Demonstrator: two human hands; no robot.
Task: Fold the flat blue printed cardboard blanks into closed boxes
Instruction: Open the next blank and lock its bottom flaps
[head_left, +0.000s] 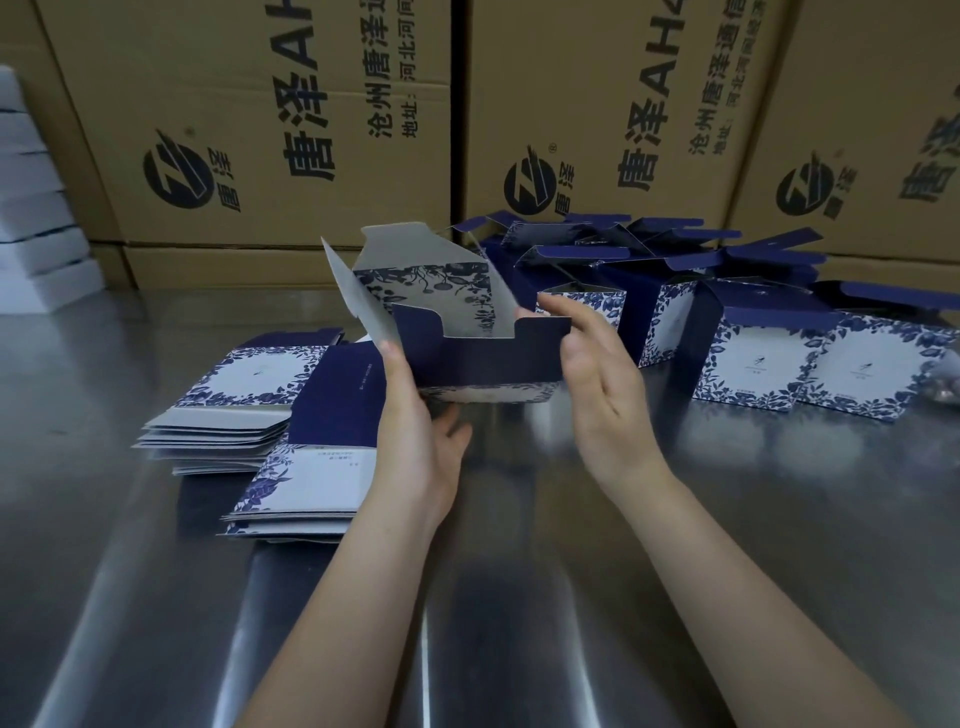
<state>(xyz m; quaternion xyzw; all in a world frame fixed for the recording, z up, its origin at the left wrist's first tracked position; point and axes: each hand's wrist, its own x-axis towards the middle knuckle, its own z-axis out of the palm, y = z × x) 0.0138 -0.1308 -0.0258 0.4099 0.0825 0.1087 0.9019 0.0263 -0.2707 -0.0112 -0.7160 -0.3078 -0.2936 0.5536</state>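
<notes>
I hold a partly folded blue printed box (483, 358) above the metal table, its mouth facing me and its grey inner flaps standing up at the back and left. My left hand (421, 436) grips its left lower corner, thumb on the dark blue front panel. My right hand (592, 374) presses flat against its right end, fingers stretched along the side flap. Two stacks of flat blanks (244, 410) (311, 483) lie to the left of my left arm. Several folded boxes with open top flaps (753, 364) stand at the right and behind.
Large brown shipping cartons (291, 130) form a wall along the table's far edge. White boxes (36, 218) are stacked at the far left. The steel table (493, 597) stretches shiny toward me under both forearms.
</notes>
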